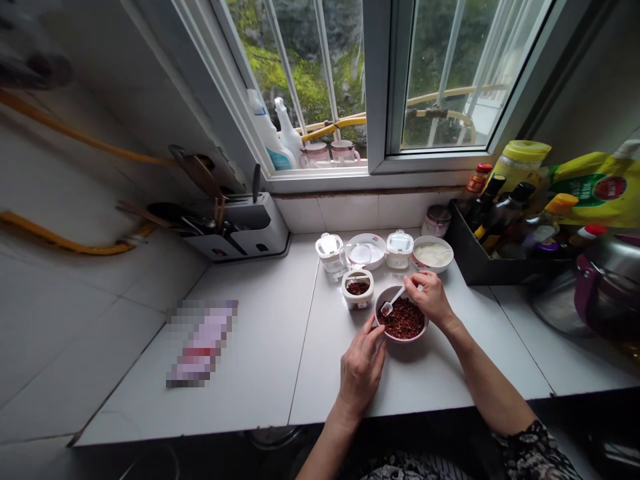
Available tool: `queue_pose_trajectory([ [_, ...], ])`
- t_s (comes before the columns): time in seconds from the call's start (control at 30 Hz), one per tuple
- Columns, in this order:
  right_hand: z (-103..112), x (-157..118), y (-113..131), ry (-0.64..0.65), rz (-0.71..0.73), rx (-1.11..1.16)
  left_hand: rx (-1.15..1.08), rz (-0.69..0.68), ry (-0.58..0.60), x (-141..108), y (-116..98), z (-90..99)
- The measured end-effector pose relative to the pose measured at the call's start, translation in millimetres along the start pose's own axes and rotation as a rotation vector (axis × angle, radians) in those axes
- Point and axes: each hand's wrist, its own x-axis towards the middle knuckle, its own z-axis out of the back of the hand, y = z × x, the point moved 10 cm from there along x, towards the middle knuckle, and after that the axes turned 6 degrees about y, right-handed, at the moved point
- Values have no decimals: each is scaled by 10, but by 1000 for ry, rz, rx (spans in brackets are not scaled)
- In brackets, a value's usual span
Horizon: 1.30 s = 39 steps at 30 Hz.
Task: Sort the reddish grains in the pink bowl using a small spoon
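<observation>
A pink-rimmed bowl (404,341) on the white counter holds dark red dried bits that look like Sichuan peppercorns (406,321). My left hand (361,367) grips the bowl's near left side, fingertips at the rim. Above the bowl, my right hand (430,297) pinches the handle of a small white spoon (394,301); the scoop end rests over the peppercorns, with a few bits in it. Just left of the bowl stands a small square seasoning jar (358,303), its top open and similar dark red bits inside.
Behind are two lidded seasoning jars (330,248) (399,251), a white bowl (376,243) and a bowl of white granules (434,255). A black bottle box (480,267) stands right, a utensil holder (260,230) left. A blurred purple packet (203,347) lies on the counter.
</observation>
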Motion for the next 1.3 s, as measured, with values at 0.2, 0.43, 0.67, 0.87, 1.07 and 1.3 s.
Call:
queue_pose_trajectory([
  [0.2,17,5,-24,-6,-29,12,-3,11,6,1,7,-2],
  [0.43,13,0,-21,-9,-33,11,0,18,1,-8,21,-2],
  [0.67,-8,-3,-15,-3,-26,7,-13,12,-2,-3,11,-2],
  [0.87,2,1,9,4,-17,2,0,10,-1,-10,12,-7],
  [1.07,-9,-5,17,10,-11,-20,-8,19,6,-12,23,-10],
  [1.3,-10,-10,15,10,-14,-1,-7,13,-3,-15,27,-10],
])
